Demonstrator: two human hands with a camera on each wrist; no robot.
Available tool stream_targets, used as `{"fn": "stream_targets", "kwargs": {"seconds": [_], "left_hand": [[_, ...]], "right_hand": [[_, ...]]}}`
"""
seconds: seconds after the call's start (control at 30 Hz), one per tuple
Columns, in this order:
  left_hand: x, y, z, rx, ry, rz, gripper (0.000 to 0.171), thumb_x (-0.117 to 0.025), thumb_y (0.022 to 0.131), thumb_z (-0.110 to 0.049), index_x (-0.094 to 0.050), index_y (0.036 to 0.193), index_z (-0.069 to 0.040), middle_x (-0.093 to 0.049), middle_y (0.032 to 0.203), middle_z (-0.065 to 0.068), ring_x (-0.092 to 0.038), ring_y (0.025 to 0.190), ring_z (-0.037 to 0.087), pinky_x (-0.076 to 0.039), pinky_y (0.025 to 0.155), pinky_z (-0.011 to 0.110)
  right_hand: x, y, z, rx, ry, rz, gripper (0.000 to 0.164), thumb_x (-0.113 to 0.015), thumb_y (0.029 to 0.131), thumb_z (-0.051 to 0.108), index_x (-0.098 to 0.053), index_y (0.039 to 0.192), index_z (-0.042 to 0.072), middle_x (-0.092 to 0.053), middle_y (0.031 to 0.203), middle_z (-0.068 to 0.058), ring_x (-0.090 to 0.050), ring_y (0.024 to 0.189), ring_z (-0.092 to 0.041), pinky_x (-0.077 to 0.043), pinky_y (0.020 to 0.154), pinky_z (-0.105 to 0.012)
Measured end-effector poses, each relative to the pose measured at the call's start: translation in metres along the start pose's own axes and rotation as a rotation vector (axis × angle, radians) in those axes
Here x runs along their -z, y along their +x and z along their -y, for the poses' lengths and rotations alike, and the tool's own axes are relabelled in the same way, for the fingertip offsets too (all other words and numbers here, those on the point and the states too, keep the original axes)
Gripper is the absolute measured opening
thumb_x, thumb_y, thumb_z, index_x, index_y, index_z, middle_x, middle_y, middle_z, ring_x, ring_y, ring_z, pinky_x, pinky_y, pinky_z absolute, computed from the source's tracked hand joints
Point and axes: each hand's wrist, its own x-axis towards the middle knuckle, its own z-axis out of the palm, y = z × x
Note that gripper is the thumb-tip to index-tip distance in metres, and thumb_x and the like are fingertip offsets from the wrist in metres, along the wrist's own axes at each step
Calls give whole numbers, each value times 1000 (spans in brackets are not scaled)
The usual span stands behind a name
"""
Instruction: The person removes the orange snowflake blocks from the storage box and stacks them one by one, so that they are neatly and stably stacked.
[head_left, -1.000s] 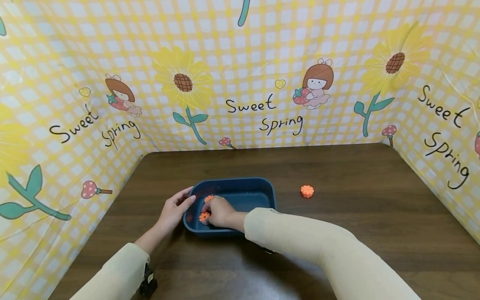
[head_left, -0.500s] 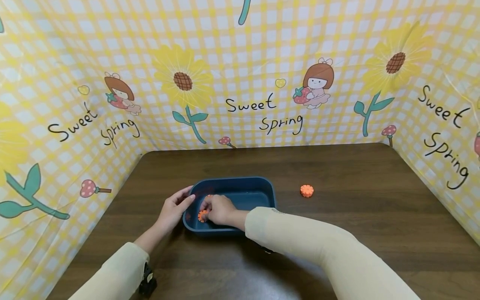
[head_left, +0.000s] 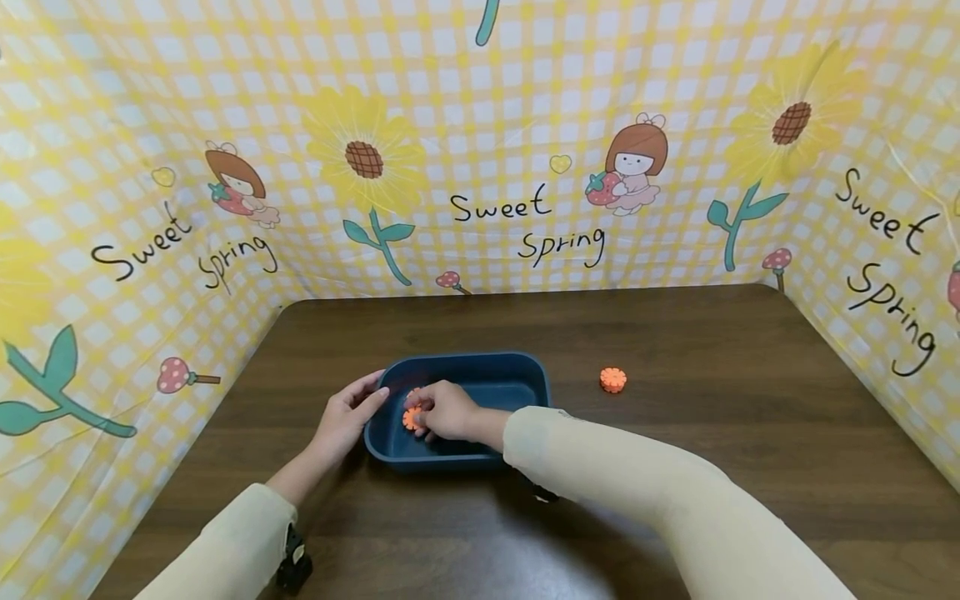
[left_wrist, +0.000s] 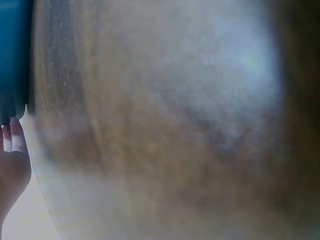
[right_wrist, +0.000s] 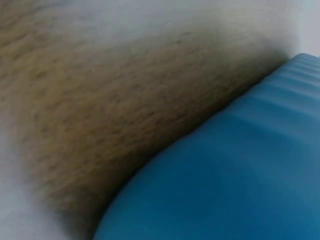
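A dark blue rectangular box (head_left: 480,461) stands on the wooden table. My left hand (head_left: 341,421) rests against its left end, thumb tip at the rim; in the left wrist view, the fingers (left_wrist: 17,132) reach the box's outer wall almost straight. Inside the box, my right hand (head_left: 447,411) pinches an orange notched disc (head_left: 411,418) between thumb and fingers. Just behind it, another orange piece (head_left: 412,395) shows partly, covered by the fingers. Only the box's blue side (right_wrist: 225,180) and the table appear in the right wrist view, without the hand.
To the right of the box, an orange notched disc piece (head_left: 612,380), which looks like a short stack, lies on the table (head_left: 690,433). A yellow checked cloth (head_left: 480,142) with printed flowers and lettering encloses the back and sides.
The right hand has moved slightly up and to the right inside the box, bringing the pinched orange disc with it. The left hand has stayed at the box's left end.
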Motion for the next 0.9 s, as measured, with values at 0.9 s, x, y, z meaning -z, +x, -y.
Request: {"fn": "stream_targets", "kwargs": {"seconds": [0.9], "left_hand": [[-1, -2, -5, 39, 13, 9, 52, -59, 98, -35, -50, 142, -9, -54, 129, 16, -50, 109, 23, -47, 82, 18]], "right_hand": [[45, -18, -2, 6, 214, 94, 44, -71, 86, 4, -63, 129, 4, -67, 103, -6, -69, 79, -19, -56, 72, -30]]}}
